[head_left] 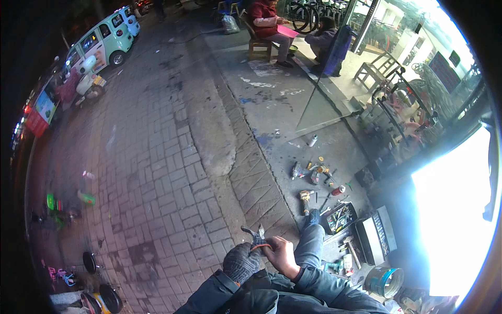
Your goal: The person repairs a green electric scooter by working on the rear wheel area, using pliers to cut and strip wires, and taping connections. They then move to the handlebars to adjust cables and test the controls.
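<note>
My left hand (pixel 240 263) wears a dark grey knit work glove and is closed at the lower edge of a second glove. My bare right hand (pixel 282 257) pinches the orange cuff of that loose work glove (pixel 258 238). The loose glove is dark with greyish fingers, which stick up and outward, away from me. Both hands are close together in front of my lap, above the paving. The fingertips of my left hand are partly hidden behind the glove.
On the right, a tool tray (pixel 341 219), an open case (pixel 375 236), a hammer (pixel 352 252) and a cordless drill (pixel 305 202) lie on the concrete. A metal can (pixel 312 140) stands farther off. Two people sit or crouch near a chair (pixel 259 47). Parked vehicles (pixel 102 42) stand far left.
</note>
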Tool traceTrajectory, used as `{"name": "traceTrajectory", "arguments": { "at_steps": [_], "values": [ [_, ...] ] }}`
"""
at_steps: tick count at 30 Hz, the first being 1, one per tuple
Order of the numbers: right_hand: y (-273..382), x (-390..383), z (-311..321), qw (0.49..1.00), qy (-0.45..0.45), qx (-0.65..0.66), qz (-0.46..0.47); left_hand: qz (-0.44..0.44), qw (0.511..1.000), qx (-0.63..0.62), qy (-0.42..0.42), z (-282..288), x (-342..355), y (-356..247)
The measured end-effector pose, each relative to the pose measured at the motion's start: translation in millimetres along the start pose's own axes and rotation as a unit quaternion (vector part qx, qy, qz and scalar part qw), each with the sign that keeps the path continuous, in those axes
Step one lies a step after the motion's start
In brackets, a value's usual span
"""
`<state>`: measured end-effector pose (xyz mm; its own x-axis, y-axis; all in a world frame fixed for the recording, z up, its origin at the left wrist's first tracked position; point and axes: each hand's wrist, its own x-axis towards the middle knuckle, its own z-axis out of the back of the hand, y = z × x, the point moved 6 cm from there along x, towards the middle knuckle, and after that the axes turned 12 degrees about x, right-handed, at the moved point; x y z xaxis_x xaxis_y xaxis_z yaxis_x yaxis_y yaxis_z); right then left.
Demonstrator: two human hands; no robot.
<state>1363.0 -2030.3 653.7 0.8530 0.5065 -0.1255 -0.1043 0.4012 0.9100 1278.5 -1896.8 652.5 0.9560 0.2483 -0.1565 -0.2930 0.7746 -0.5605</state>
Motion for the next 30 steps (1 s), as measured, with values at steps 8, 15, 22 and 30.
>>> {"name": "traceTrajectory", "arguments": {
  "at_steps": [8, 15, 22, 30],
  "values": [
    [12, -40, -5, 0.989, 0.124, -0.085, -0.004, 0.101, 0.985, 0.119, 0.075, -21, 16, 4],
    [-108, 8, -56, 0.576, -0.036, 0.708, -0.406, -0.028, 0.974, 0.163, 0.155, -38, 12, -3],
    [-143, 27, -94, 0.967, 0.067, 0.147, -0.198, -0.079, 0.971, 0.202, 0.1, -30, 48, -24],
    [-197, 74, -123, 0.612, 0.229, 0.747, -0.127, -0.213, 0.925, 0.185, 0.256, -82, 45, -55]
  ]
}}
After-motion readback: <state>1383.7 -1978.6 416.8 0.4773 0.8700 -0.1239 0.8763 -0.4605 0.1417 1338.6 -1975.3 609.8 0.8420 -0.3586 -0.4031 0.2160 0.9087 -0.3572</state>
